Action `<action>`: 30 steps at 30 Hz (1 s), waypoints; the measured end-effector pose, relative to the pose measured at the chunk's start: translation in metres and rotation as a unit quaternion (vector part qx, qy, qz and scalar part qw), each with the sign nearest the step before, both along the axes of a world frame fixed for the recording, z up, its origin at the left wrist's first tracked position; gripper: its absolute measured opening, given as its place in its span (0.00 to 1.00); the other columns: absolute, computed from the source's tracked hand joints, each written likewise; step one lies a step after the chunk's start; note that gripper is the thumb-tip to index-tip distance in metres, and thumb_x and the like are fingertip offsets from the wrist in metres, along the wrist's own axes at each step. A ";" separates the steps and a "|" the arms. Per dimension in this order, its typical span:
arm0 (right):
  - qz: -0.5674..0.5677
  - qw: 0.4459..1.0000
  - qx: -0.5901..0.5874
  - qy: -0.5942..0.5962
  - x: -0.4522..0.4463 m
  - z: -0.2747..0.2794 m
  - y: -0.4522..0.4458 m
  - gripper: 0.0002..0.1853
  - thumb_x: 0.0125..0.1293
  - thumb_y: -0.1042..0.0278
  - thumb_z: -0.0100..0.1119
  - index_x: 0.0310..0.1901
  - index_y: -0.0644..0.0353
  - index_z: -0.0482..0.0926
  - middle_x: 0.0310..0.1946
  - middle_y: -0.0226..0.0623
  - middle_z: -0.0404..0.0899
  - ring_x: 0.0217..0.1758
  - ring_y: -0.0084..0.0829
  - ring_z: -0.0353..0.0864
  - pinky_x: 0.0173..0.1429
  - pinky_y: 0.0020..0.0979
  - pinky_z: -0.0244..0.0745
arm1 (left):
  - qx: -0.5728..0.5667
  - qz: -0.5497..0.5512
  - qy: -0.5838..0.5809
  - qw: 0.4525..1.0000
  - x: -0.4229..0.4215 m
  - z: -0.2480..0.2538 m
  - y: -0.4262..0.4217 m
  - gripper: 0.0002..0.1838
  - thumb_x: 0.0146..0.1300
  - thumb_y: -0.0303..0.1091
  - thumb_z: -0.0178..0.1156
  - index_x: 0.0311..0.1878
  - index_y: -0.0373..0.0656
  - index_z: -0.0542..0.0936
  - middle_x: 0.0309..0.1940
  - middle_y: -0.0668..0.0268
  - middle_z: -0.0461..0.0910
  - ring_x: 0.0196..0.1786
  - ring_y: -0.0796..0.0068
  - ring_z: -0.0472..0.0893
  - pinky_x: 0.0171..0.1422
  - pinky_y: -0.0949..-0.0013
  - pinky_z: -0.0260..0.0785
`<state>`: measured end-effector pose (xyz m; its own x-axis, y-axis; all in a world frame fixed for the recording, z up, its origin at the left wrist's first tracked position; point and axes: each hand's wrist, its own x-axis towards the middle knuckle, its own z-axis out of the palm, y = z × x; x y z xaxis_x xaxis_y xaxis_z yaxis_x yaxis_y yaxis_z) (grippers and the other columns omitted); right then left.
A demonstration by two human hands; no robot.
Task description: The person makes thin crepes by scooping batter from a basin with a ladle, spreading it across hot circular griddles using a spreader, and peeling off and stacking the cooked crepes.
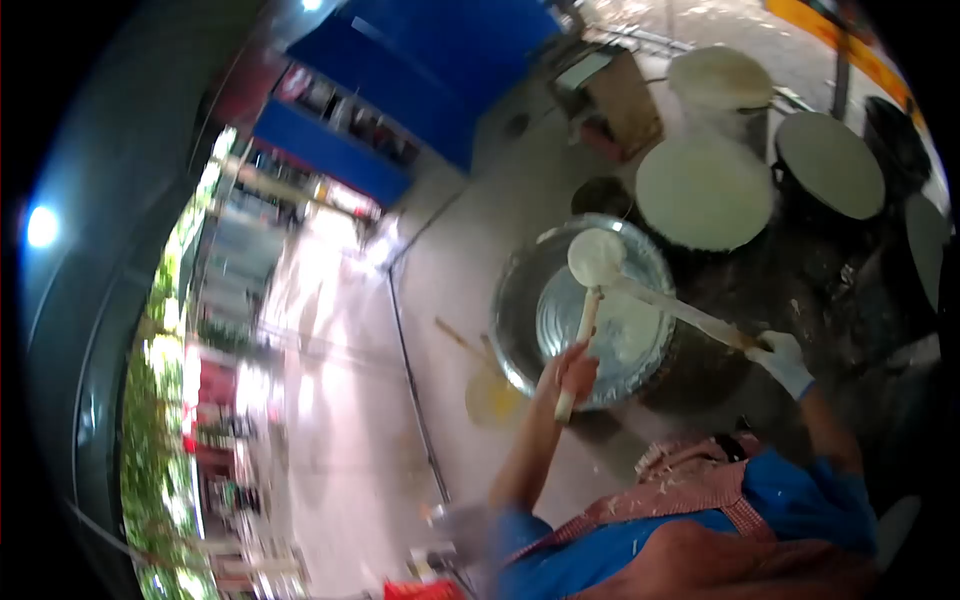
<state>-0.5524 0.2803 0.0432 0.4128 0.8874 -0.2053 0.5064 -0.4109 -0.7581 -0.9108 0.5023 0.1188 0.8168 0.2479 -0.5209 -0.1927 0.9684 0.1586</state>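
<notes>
My left hand (577, 370), bare, is closed round the pale handle of a ladle (597, 257), whose round white bowl is over a large metal basin (512, 330). On the other side, my right hand (783, 364), in a white glove, grips the brown end of a long flat spatula (680, 308). The spatula's far end meets or overlaps the ladle near its bowl; contact is unclear. Below them, whitish liquid (632, 330) lies in the basin.
Round griddles bearing pale sheets (705, 192) (830, 165) stand beyond the basin at the right. A puffed pale sheet (720, 77) is farther back, near a cardboard box (622, 105). A yellowish container (492, 398) with a stick stands left of the basin.
</notes>
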 end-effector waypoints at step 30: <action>-0.768 0.608 -0.147 -0.138 0.053 -0.046 -0.556 0.18 0.55 0.51 0.62 0.30 0.61 0.82 0.26 0.49 0.80 0.34 0.48 0.81 0.39 0.40 0.75 | -0.162 -0.641 -0.056 0.748 0.719 -0.070 -0.453 0.14 0.72 0.34 0.47 0.54 0.38 0.73 0.19 0.71 0.59 0.16 0.82 0.60 0.16 0.78 0.55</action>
<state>-0.4993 -0.2762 -0.0030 0.7632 -0.6461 0.0040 -0.5537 -0.6573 -0.5112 -0.1919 0.0494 0.0485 0.3187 -0.9009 -0.2946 0.9326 0.3535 -0.0722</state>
